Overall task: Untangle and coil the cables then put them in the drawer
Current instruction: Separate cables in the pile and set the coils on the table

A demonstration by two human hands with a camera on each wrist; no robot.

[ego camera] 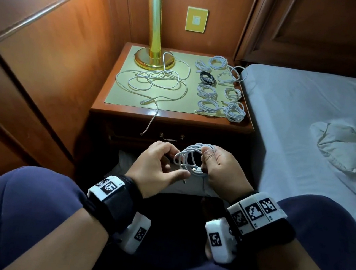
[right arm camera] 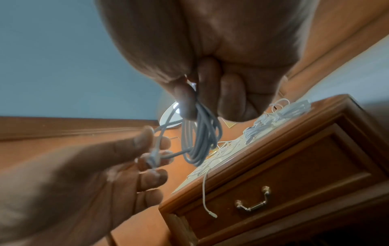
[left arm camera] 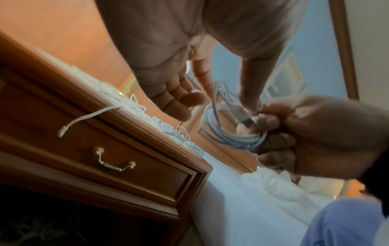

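Over my lap, in front of the nightstand, my right hand (ego camera: 208, 161) grips a coiled white cable (ego camera: 189, 155) by its loops. My left hand (ego camera: 170, 163) pinches that cable's loose end beside the coil, thumb stretched toward the plug (left arm camera: 245, 120). The drawer (left arm camera: 134, 154) with its brass handle (ego camera: 171, 136) is closed. A loose tangle of white cables (ego camera: 155, 79) lies on the nightstand's left half, with one end (ego camera: 151, 120) hanging over the front edge. Several coiled white cables (ego camera: 209, 105) and one black coil (ego camera: 207, 77) lie on the right half.
A lit brass lamp (ego camera: 154, 41) stands at the back left of the nightstand (ego camera: 174, 117). A bed (ego camera: 309, 129) with a crumpled sheet runs along the right. Wood panelling (ego camera: 48, 49) closes the left side. My knees frame the bottom of the head view.
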